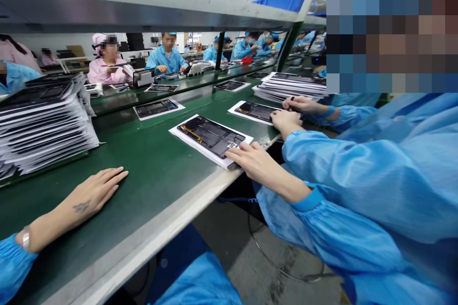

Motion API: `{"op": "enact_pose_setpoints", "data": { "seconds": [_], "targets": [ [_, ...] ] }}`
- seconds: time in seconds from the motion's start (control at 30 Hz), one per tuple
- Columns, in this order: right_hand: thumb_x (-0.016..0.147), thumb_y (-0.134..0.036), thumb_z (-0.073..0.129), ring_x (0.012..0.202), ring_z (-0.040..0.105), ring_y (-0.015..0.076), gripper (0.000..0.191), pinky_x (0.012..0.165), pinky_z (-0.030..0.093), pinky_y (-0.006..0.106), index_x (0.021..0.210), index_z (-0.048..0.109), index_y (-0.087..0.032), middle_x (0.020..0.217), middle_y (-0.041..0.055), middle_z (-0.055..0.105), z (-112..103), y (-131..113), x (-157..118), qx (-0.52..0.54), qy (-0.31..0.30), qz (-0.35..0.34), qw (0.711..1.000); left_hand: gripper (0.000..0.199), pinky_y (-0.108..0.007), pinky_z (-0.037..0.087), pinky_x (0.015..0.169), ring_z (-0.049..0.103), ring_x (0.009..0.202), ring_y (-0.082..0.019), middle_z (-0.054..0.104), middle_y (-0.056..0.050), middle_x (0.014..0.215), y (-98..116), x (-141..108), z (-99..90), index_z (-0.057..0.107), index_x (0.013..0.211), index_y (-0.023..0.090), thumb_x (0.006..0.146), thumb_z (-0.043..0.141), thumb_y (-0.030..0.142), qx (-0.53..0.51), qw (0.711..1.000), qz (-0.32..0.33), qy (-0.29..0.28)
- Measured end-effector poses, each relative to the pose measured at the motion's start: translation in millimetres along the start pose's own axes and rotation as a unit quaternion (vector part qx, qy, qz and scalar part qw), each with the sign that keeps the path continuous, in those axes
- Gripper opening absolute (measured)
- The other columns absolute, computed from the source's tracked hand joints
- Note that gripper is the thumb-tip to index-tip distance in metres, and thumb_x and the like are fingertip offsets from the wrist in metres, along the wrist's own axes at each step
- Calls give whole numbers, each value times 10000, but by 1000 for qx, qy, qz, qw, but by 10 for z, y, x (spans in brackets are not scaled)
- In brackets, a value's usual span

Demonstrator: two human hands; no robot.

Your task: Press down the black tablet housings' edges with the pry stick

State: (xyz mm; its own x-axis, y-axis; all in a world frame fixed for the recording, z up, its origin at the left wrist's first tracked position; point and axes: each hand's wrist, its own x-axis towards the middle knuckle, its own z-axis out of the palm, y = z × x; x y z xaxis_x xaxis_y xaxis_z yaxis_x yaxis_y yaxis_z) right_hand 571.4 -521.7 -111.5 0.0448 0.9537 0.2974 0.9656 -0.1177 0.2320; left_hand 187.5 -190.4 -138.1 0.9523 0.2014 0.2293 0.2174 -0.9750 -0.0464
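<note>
My left hand (pixel 93 196) lies palm down on the green work surface (pixel 143 200), fingers stretched out and nothing in them. The fingers of my right hand (pixel 255 158) rest, extended, on the near right corner of a black tablet-like housing (pixel 214 136); its thumb is hidden. An orange ribbon strip (pixel 193 133) runs along the left part of that housing, which lies open side up on a white sheet (pixel 176 131) by the table edge. Just beyond, a co-worker's hands (pixel 288 116) are at a similar housing (pixel 255 110) on its own white sheet.
Tall stacks of housings between white sheets stand at the left (pixel 46 124) and back right (pixel 289 88). Another housing (pixel 157 108) lies farther back. A metal shelf (pixel 143 0) spans overhead. The co-worker's blue sleeves (pixel 358 157) crowd the right side. People sit across the line.
</note>
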Motion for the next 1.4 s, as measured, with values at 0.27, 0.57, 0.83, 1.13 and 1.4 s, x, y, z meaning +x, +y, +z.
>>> {"op": "enact_pose_setpoints", "data": {
  "seconds": [0.27, 0.57, 0.83, 1.13, 1.4],
  "targets": [
    [893, 37, 433, 862, 473, 199, 285, 763, 282, 354, 941, 612, -181, 932, 80, 627, 64, -34, 208, -9, -4, -81, 997, 367, -427, 489, 1084, 627, 1193, -280, 688, -116, 1261, 571, 727, -68, 735, 1137, 224, 928, 573, 479, -375, 923, -89, -10],
    [798, -7, 491, 873, 417, 201, 235, 764, 316, 336, 952, 564, -169, 979, 54, 577, -293, -1116, 442, 54, 42, -143, 987, 681, -320, 605, 695, 746, 787, -228, 758, -148, 935, 1229, 1302, 26, 652, 1091, 115, 793, 635, 727, -644, 720, -248, -66],
    [997, -151, 452, 896, 472, 186, 170, 787, 405, 338, 1078, 602, -155, 1045, 57, 635, -281, -1725, 584, 234, 89, -220, 943, 603, -270, 557, 614, 701, 715, -207, 745, -54, 817, 971, 371, -363, 646, 985, 142, 568, 870, 517, -631, 666, -396, 30],
    [1052, -533, 326, 786, 577, 184, 544, 698, 477, 352, 1073, 700, -138, 821, 77, 633, -374, -2287, 682, 576, 201, -225, 760, 579, -307, 586, 672, 723, 888, -268, 753, -67, 976, 867, -657, -728, 648, 1124, 153, 651, 790, 456, -556, 666, -493, 55],
    [939, -193, 666, 856, 641, 186, 171, 768, 520, 355, 1106, 694, -172, 903, 62, 681, -320, -2648, 669, 639, 151, -209, 725, 416, -225, 522, 510, 680, 624, -176, 683, -7, 717, 724, -885, -687, 566, 1236, 129, 830, 608, 206, -526, 710, -467, 18]
  ]
}}
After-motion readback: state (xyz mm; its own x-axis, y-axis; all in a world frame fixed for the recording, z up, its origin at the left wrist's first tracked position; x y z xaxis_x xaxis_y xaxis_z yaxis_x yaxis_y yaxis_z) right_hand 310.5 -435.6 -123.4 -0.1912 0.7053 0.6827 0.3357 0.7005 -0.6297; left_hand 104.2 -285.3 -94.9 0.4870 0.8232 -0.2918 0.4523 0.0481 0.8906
